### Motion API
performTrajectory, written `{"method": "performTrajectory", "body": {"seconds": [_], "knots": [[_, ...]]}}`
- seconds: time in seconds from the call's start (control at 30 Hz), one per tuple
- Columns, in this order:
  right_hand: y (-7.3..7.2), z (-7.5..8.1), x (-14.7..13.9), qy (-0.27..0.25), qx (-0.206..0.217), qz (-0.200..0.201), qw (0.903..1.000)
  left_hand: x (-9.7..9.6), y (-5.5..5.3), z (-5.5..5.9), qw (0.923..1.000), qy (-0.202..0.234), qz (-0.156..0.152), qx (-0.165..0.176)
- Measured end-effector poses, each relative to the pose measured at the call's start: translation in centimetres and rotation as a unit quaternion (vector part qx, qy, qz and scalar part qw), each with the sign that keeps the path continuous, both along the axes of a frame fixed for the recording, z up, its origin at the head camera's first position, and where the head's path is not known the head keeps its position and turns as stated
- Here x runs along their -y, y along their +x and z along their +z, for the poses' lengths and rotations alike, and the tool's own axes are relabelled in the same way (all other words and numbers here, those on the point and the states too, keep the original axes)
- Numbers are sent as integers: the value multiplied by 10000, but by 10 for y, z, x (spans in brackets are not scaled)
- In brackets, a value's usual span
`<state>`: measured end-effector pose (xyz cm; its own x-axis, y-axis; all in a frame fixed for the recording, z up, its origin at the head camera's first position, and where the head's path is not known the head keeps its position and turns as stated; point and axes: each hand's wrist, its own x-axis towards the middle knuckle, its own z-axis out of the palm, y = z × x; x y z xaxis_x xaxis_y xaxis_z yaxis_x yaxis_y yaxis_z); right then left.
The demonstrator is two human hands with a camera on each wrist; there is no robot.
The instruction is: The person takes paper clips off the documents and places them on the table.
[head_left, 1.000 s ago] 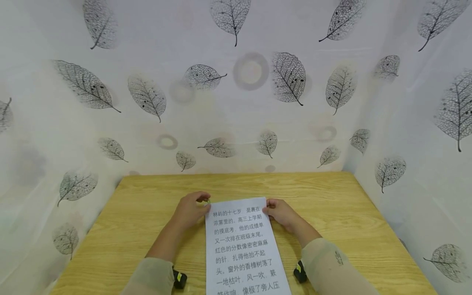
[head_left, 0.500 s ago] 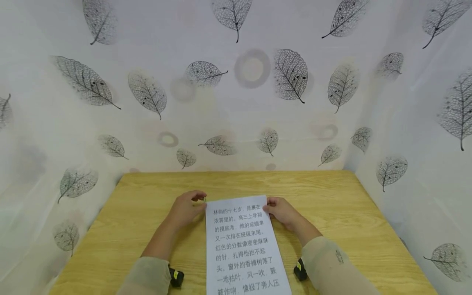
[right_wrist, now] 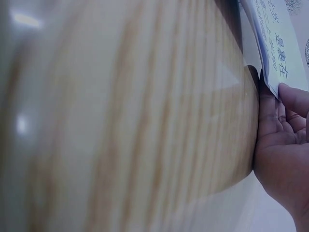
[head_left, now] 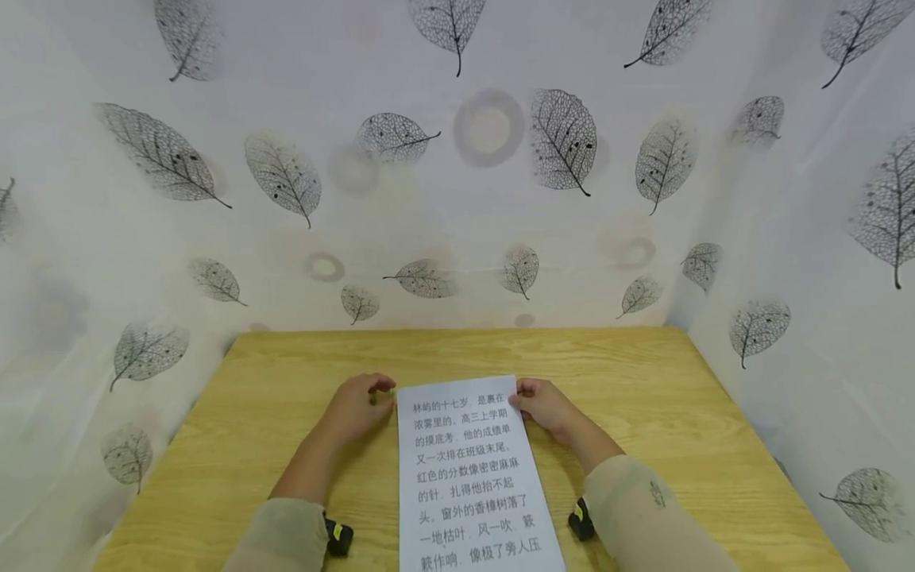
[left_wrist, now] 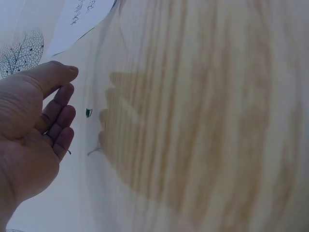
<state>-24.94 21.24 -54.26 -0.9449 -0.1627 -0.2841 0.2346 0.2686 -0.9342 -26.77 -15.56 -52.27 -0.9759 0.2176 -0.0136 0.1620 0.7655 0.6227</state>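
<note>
A white paper (head_left: 468,492) printed with lines of Chinese characters lies lengthwise at the middle of the table. My right hand (head_left: 546,407) pinches its upper right corner; in the right wrist view, the thumb rests on top of the paper (right_wrist: 275,53) and the fingers lie beneath. My left hand (head_left: 357,409) is beside the upper left corner, its fingertips close to the edge. In the left wrist view the left hand (left_wrist: 36,116) has loosely bent fingers, and a small green thing (left_wrist: 89,112) shows just beyond them, apart from the fingertips.
The wood-grain table (head_left: 286,373) is glossy and reflects the hands. Around it hangs a white curtain (head_left: 457,214) with a grey leaf print. Black wrist-worn devices (head_left: 339,538) sit at both sleeve ends.
My left hand has moved a little left, away from the paper's corner, and the tiny item at its fingertips has shifted left too. My right hand has kept its pinch on the paper.
</note>
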Motion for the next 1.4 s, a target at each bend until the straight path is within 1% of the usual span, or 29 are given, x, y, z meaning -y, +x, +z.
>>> {"method": "performTrajectory", "body": {"seconds": [0.17, 0.3, 0.43, 0.67, 0.9, 1.17, 1.4], "knots": [[-1, 1, 0, -3, 8, 11, 10000, 4, -1, -1, 10000, -37, 19, 3], [0, 1, 0, -5, 28, -11, 10000, 5, -1, -4, 9999, -147, 59, 22], [0, 1, 0, 11, 34, -14, 10000, 6, 0, -4, 9996, -255, 65, 52], [-1, 0, 0, -11, 41, -32, 10000, 6, 2, -3, 9994, -201, 148, 235], [-1, 0, 0, -23, 45, -57, 10000, 9, 0, -4, 9991, -232, 137, 328], [0, 2, 1, 43, -13, -74, 10000, 10, 0, -4, 9991, -115, 133, 381], [0, 1, 3, 18, 37, -124, 9999, 11, 1, -5, 9992, -100, 136, 375]]}}
